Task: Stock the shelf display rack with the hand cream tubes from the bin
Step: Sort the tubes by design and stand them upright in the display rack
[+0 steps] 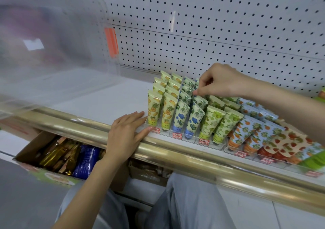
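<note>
Head view: the clear bin [52,53] fills the upper left and sits on the shelf [109,95], well apart from the rack [177,135]. It is blurred, so I cannot tell what is left in it. The rack stands at the shelf's front edge, just behind the gold rail [175,156], its lanes packed with tubes [154,109] standing cap-down and leaning back.

The left hand [126,132] lies flat with straight fingers, gripping nothing, its fingertips touching the rack's left front corner. The right hand [219,82] reaches over the back rows and pinches one blue-flowered tube [199,101] by its crimped top, thumb against fingertip.

The main risk is a domino fall. The rows lean on each other, so a tube pushed down at a slant could tip those in front or spill into the next lane. The crimp is thin and slick-looking, so the pinch may slip and drop the tube crooked. If the flat hand lifts off, a firm push could slide the light rack toward the rail — or skew it.
</note>
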`<state>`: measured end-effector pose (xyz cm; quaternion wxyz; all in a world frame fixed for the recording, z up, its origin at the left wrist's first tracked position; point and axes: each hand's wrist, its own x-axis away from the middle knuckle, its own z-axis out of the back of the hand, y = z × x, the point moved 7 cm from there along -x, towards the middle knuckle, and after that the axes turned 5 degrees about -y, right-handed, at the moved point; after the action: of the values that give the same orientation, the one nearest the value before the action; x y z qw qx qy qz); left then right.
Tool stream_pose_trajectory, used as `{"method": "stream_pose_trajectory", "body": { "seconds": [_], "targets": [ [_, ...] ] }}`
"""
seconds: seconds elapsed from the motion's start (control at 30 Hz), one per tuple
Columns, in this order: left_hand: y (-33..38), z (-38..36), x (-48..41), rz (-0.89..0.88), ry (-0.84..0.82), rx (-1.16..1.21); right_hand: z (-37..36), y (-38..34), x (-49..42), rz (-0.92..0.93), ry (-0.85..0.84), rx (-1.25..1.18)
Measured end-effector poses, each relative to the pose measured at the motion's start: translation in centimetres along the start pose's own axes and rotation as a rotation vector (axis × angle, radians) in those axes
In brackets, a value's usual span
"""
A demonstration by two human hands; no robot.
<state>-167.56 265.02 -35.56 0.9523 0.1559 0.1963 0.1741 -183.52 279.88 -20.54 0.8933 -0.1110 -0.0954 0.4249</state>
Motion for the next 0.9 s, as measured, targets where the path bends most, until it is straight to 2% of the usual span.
{"method": "stream_pose_trajectory", "body": {
  "seconds": [0.3, 0.57, 0.9],
  "targets": [
    [-0.1, -0.1, 0.0, 0.005, -0.008, 0.006, 1.7, -2.6, -0.8, 0.126, 0.075, -0.189],
    [-0.1, -0.1, 0.0, 0.008, -0.001, 0.026, -0.6, -6.6, -1.8, 0.198, 0.003, -0.100],
    [-0.3, -0.2, 0.0, -0.002, 0.005, 0.023, -2.0, -6.5, -2.0, 0.182, -0.028, 0.014]
  ]
}}
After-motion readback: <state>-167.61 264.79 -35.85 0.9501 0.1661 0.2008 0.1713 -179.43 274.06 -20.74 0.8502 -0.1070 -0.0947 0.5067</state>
